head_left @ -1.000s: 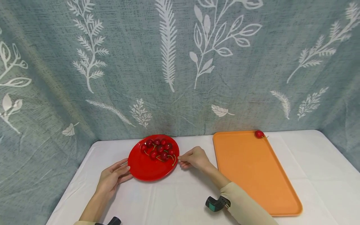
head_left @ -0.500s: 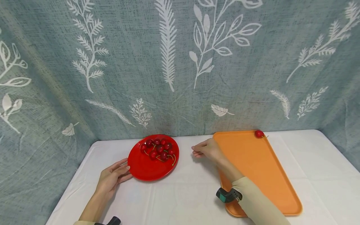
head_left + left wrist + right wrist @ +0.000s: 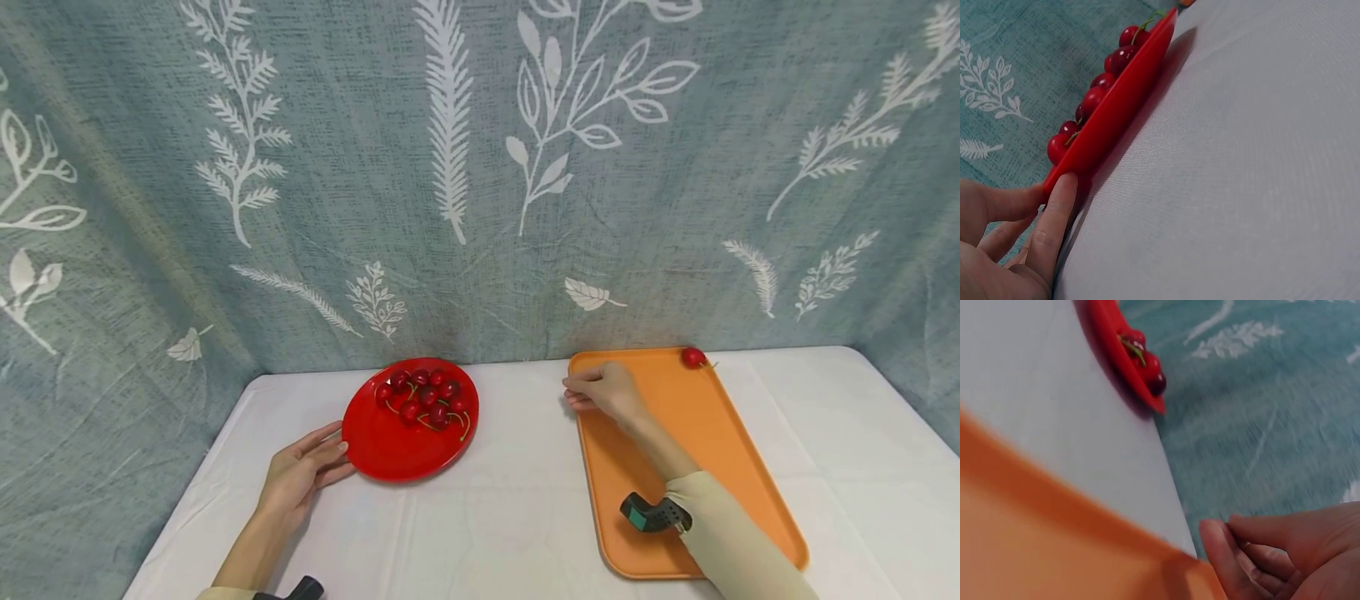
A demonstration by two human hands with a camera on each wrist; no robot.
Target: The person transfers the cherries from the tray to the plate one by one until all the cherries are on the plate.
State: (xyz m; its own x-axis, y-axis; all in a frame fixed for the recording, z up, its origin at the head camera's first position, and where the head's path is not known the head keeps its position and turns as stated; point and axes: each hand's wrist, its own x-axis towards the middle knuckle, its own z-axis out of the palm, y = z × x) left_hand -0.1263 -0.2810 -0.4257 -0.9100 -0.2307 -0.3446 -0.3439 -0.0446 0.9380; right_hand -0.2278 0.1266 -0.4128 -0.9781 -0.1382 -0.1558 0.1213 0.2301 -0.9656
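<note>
My left hand holds the left rim of a round red plate, the thumb and a finger meeting the rim in the left wrist view. Several dark red cherries with green stems lie together on the plate's upper right part. My right hand hovers over the left edge of an orange tray, away from the plate. Its thumb and fingertips are close together, loosely curled, and no object shows between them in the right wrist view. One cherry sits at the tray's far right corner, its stem pointing right.
A white cloth covers the table. Behind it hangs a blue-green curtain with white leaf prints, which also covers the sides. White cloth separates plate and tray.
My right hand has moved right, from beside the plate's right rim to the tray's left edge. The left hand, the plate and the cherries have stayed in place.
</note>
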